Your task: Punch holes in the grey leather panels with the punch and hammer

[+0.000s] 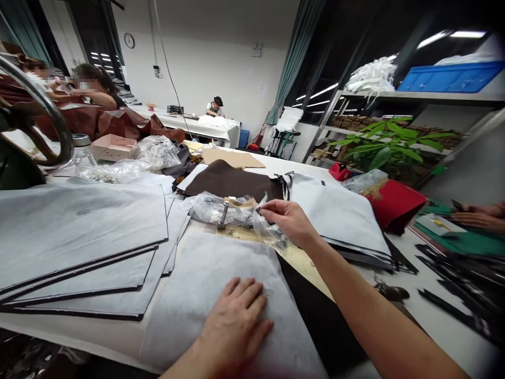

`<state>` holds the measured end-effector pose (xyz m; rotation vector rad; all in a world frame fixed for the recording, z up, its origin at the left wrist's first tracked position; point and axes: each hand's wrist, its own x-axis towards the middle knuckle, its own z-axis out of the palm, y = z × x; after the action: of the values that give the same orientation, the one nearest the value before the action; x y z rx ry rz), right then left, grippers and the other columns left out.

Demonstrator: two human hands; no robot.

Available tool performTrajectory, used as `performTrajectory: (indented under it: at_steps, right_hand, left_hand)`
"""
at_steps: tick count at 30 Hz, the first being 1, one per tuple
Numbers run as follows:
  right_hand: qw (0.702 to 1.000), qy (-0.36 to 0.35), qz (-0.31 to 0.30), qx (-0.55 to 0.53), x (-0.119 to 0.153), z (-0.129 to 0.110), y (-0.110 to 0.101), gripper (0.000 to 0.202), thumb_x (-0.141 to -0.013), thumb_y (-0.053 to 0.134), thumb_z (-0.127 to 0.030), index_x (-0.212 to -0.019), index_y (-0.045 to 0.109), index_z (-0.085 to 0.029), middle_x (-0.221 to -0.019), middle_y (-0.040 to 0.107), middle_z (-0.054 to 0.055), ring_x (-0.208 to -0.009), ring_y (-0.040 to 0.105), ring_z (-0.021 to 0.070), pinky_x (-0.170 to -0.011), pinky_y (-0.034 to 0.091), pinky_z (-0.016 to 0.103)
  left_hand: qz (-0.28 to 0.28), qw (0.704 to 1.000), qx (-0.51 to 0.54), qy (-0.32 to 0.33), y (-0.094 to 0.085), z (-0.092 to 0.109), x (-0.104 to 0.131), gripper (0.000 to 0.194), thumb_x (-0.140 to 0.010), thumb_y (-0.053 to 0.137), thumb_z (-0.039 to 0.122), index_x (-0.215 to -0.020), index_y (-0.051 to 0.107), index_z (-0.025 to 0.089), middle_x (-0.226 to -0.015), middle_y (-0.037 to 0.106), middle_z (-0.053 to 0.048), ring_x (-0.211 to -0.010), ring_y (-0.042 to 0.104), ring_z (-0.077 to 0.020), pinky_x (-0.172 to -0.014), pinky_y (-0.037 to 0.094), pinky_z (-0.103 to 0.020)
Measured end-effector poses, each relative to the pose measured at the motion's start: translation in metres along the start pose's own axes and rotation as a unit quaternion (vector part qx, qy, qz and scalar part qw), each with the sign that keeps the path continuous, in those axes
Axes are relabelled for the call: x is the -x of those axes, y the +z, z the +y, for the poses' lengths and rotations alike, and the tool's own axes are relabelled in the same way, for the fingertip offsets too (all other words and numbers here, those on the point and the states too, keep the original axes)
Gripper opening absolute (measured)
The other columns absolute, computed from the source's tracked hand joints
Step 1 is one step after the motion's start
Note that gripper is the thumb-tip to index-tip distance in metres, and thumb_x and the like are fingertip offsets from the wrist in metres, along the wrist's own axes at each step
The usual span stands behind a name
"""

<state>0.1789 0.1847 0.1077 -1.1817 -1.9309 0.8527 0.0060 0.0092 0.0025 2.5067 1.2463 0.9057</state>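
Observation:
My left hand lies flat, fingers spread, on a pale grey-backed sheet on the table in front of me. Farther forward, my right hand is closed in a pinch at the edge of a clear plastic bag. A small dark bit shows at its fingertips, too small to name. Left of that hand, a small metal tool stands upright among crumpled plastic bags. Under the grey sheet, part of a black piece sticks out, and a yellowish board lies beyond.
Stacked grey-backed sheets lie left and right, with a brown piece behind. A machine handwheel rises at far left. Red material, a potted plant and another person's hand are at right.

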Motion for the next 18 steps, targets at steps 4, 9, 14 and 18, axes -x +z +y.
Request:
performTrajectory:
  at_steps: [4, 9, 14, 18]
  right_hand:
    - [0.997, 0.032, -0.065, -0.022, 0.082, 0.005, 0.003, 0.033, -0.088, 0.07, -0.04, -0.114, 0.073, -0.019, -0.096, 0.075, 0.005, -0.085, 0.067, 0.0194, -0.075, 0.052, 0.031]
    - [0.996, 0.016, -0.08, 0.033, 0.142, 0.018, 0.028, 0.024, -0.096, 0.058, -0.027, -0.113, 0.075, -0.024, -0.108, 0.075, 0.005, -0.098, 0.069, 0.0196, -0.089, 0.052, 0.033]
    - [0.995, 0.094, -0.01, 0.044, 0.152, 0.023, 0.041, 0.012, -0.094, 0.065, -0.033, -0.094, 0.072, -0.023, -0.09, 0.075, 0.0, -0.078, 0.068, 0.0172, -0.07, 0.05, 0.029]
    - [0.987, 0.06, -0.008, 0.147, 0.154, 0.023, 0.037, 0.01, -0.093, 0.068, -0.031, -0.088, 0.075, -0.025, -0.09, 0.073, -0.001, -0.081, 0.065, 0.0168, -0.07, 0.045, 0.029]
  left_hand:
    - [-0.02, 0.999, -0.022, 0.012, -0.004, 0.003, 0.0, 0.031, -0.1, 0.058, 0.035, -0.126, 0.065, 0.02, -0.138, 0.063, -0.009, -0.131, 0.055, -0.0289, -0.116, 0.043, -0.052]
    - [-0.015, 0.998, -0.047, 0.037, 0.003, -0.001, 0.003, 0.036, -0.102, 0.056, 0.035, -0.132, 0.064, 0.017, -0.139, 0.062, -0.01, -0.133, 0.054, -0.03, -0.117, 0.043, -0.053]
    - [-0.017, 0.997, -0.06, 0.033, 0.003, 0.0, 0.004, 0.038, -0.103, 0.054, 0.036, -0.134, 0.064, 0.016, -0.142, 0.062, -0.011, -0.135, 0.054, -0.0298, -0.118, 0.043, -0.053]
    - [-0.016, 0.997, -0.065, 0.03, 0.003, 0.001, 0.005, 0.038, -0.104, 0.052, 0.037, -0.134, 0.065, 0.017, -0.143, 0.061, -0.011, -0.136, 0.054, -0.0294, -0.119, 0.042, -0.052]
